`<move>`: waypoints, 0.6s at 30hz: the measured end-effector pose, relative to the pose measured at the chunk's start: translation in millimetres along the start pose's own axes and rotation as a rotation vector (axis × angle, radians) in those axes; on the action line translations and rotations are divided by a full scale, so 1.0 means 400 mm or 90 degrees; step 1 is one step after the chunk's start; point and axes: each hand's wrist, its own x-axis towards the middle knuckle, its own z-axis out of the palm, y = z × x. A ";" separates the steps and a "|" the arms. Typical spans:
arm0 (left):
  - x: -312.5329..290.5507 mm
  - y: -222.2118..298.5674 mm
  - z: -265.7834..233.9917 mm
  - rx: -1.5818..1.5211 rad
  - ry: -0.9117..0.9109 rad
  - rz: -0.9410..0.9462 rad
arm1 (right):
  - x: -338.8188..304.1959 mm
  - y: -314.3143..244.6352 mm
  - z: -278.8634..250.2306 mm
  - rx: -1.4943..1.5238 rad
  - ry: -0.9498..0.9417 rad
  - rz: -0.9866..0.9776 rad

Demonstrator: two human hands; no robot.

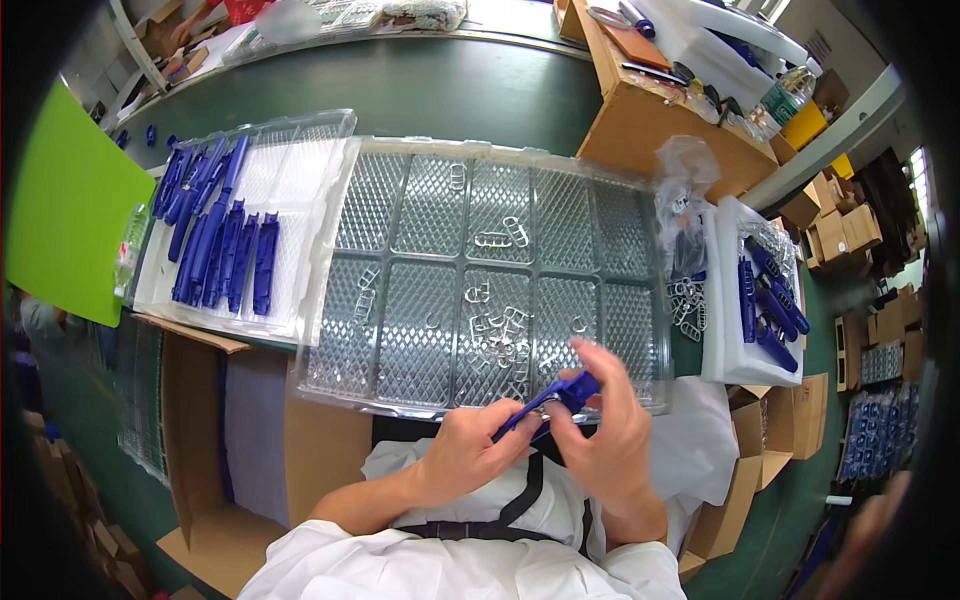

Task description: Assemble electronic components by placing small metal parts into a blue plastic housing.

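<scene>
My left hand (470, 447) is closed around one end of a long blue plastic part (572, 392), held at a slant above the front edge of a clear tray. At its other end my right hand (612, 430) grips it between thumb and fingers, the index finger raised. A small shiny metal piece shows by the right thumb; its exact shape is hidden. Several metal wire clips (503, 345) lie loose in the compartments of the clear tray (490, 152), mostly in the near middle ones.
At the left, a tray (315, 195) holds several long blue parts (215, 240). A white foam box (715, 320) with blue pieces stands right, beside a plastic bag (685, 165) and more clips (688, 308). An open cardboard box (325, 440) sits below left; a wooden box (660, 130) stands behind.
</scene>
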 end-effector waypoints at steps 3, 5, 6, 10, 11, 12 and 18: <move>0.000 0.013 -0.006 0.039 0.005 0.038 | -0.005 0.030 -0.009 0.117 -0.067 0.076; 0.001 0.016 -0.008 0.050 0.012 0.035 | -0.008 0.025 -0.006 0.166 -0.082 0.123; 0.000 0.016 -0.009 0.063 0.017 0.035 | -0.011 0.025 -0.003 0.167 -0.085 0.127; 0.010 -0.006 -0.010 0.082 0.024 0.016 | -0.015 0.043 0.007 0.157 -0.096 0.128; 0.016 -0.016 -0.008 0.084 0.017 0.021 | -0.016 0.049 0.015 0.151 -0.093 0.133; 0.021 -0.020 -0.008 0.087 0.010 0.025 | -0.015 0.059 0.021 0.154 -0.092 0.133; 0.021 -0.016 -0.012 0.081 -0.006 -0.001 | -0.017 0.072 0.023 0.213 -0.102 0.175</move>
